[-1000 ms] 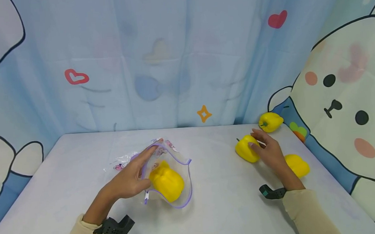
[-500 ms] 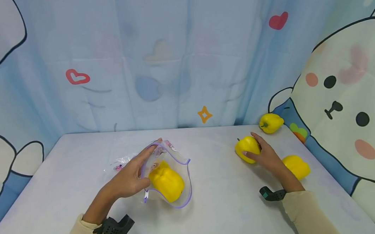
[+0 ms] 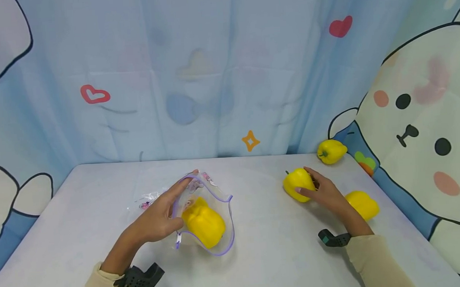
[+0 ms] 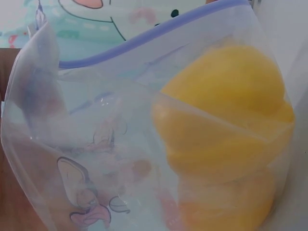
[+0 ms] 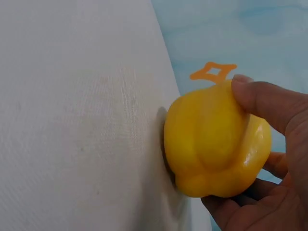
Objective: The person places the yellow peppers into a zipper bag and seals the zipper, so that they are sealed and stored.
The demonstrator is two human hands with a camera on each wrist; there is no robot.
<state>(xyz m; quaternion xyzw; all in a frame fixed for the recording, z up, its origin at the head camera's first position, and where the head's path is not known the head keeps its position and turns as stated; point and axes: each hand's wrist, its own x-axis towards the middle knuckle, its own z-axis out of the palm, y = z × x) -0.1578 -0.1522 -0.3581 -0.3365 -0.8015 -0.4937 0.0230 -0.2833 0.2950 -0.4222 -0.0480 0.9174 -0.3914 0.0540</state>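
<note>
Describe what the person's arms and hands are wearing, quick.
Both hands are bare: left hand, right hand. No gloves or rings visible. Each arm has a long beige sleeve reaching the wrist. Each wrist carries a black mount, angular on the left; the right mount has a teal-tinted tip. No cables visible.

surface: pale grey-white cloth-covered table (image 3: 102, 237), backed by a blue cartoon curtain at its far edge
centre-left: clear plastic zip bag with a purple rim (image 3: 217, 205) lying on the table, mouth open, a yellow bell pepper inside it (image 3: 204, 223)
right of centre: yellow bell pepper with a dark stem (image 3: 296, 184) resting on the table
far right corner: small yellow bell pepper with a green stem (image 3: 331, 150), against the curtain
right edge: another yellow bell pepper (image 3: 363, 203), partly hidden behind a wrist
</note>
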